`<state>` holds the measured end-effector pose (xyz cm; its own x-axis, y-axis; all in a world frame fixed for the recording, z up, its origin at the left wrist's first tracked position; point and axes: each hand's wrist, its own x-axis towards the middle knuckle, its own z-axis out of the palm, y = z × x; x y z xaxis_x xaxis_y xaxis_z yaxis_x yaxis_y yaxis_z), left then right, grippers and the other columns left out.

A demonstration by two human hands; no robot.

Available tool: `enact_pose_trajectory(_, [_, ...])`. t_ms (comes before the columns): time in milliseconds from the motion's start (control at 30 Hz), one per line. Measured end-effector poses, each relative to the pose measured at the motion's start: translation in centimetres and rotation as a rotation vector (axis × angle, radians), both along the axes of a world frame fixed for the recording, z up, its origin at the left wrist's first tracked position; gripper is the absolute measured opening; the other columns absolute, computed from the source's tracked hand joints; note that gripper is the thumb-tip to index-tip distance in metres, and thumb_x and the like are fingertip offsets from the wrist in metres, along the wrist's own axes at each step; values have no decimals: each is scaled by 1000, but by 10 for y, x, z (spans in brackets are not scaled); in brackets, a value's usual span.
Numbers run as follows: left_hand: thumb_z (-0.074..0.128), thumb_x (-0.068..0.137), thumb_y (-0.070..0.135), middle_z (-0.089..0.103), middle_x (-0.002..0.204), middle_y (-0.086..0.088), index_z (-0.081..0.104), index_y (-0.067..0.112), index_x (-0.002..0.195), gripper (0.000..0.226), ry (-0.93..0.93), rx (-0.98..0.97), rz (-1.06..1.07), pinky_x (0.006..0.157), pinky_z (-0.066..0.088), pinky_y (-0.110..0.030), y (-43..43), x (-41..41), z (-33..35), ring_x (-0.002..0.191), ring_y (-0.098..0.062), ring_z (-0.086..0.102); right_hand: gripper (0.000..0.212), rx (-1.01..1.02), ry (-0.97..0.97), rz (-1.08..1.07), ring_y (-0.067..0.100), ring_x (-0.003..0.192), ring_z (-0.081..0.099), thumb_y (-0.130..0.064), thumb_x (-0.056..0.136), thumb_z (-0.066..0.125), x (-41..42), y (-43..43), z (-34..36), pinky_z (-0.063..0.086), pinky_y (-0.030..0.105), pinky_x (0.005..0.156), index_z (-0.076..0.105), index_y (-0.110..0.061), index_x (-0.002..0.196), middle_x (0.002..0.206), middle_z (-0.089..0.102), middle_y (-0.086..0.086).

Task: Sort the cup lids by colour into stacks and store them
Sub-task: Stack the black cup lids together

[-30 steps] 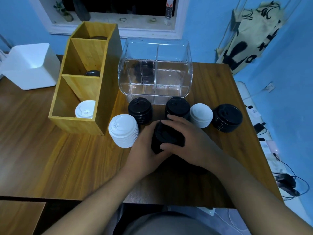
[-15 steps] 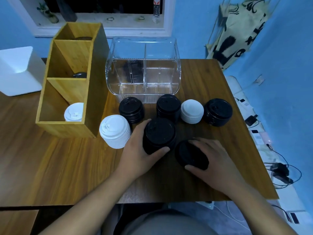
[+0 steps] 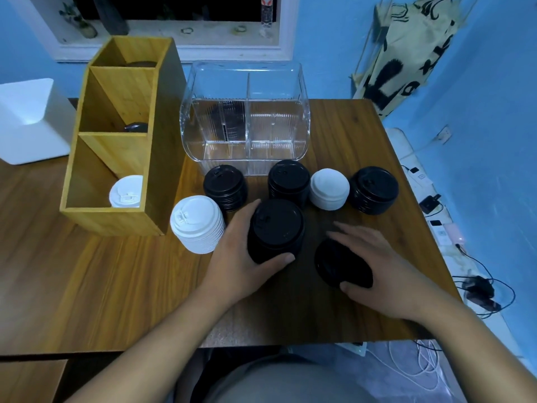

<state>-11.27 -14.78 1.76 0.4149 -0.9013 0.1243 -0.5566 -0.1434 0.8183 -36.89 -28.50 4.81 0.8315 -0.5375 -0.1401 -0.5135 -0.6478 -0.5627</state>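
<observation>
Gripping black stack (image 3: pixel 276 228) left hand (image 3: pixel 235 257), black lid (image 3: pixel 340 266) right hand (image 3: pixel 386 271); organiser (image 3: pixel 116 221) holds white lid (image 3: pixel 127 191)

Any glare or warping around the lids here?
Head view: dim bluish light; wide-angle warping bows the table edge and wooden organiser; the black lid stack in the left hand and black lid in the right hand lose detail in shadow; faint glare on the clear container.

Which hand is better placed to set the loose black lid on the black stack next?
Right, probably. The right hand holds the loose black lid beside the black stack, while the left hand is wrapped round that stack and can steady it.
</observation>
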Motion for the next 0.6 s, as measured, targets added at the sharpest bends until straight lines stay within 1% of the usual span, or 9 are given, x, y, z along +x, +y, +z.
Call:
enact_pose_trajectory(33, [85,71,59,44,151,17,32,30,155,103,4,-6,-8,115,38,-27,0,0,1,140,1,40,84,-14,12,28,-1,147,15,-37,81,77,-1,-2,-2,24,34,122,30,-50,150,157,25,-27])
enact_pose_trajectory(100, [84,73,57,44,151,17,33,29,155,100,-3,-18,-16,115,39,-28,-1,0,3,140,1,40,78,-43,32,26,0,142,23,-43,82,75,0,-4,-6,30,37,120,36,-47,149,152,36,-22])
enact_pose_trajectory(167, [83,75,56,46,148,17,37,29,153,95,-18,-30,-11,113,40,-27,-4,0,6,138,0,42,76,-114,57,-8,1,134,29,-63,81,69,2,-2,-9,38,34,113,38,-45,149,147,39,-20])
enact_pose_trajectory(267, [86,74,52,54,136,18,47,32,142,81,-11,-57,-3,106,47,-30,-7,0,9,129,-1,50,89,-279,105,-73,5,126,33,-85,75,51,6,5,-11,41,28,103,38,-41,151,143,38,-16])
enact_pose_trajectory(300, [87,73,52,55,132,18,49,33,139,78,-11,-60,1,103,49,-31,-7,0,10,126,-2,52,91,-295,98,-65,7,131,31,-87,74,49,6,7,-12,40,30,105,35,-41,152,147,34,-16])
enact_pose_trajectory(367, [86,72,54,56,128,18,51,33,136,76,-26,-61,6,99,52,-34,-8,1,12,122,-4,54,88,-235,61,-7,7,142,25,-79,75,54,5,7,-13,35,37,113,33,-43,153,155,28,-19])
enact_pose_trajectory(433, [85,70,57,56,125,18,51,33,133,76,-53,-58,7,95,53,-36,-9,1,12,119,-5,55,79,-149,21,35,3,141,27,-67,77,62,3,5,-14,36,39,116,36,-47,149,151,33,-23])
enact_pose_trajectory(500, [86,70,56,56,124,16,51,31,133,76,-54,-64,5,94,54,-36,-10,0,11,118,-7,56,72,-95,-37,-23,-2,132,35,-66,77,69,4,3,-7,41,35,111,42,-50,142,140,42,-28])
enact_pose_trajectory(600, [86,71,54,57,130,15,48,28,139,82,-20,-71,-8,99,52,-34,-8,-3,5,123,-7,56,69,-75,-225,-211,-8,120,47,-73,70,66,17,1,16,42,20,96,53,-47,133,127,51,-30])
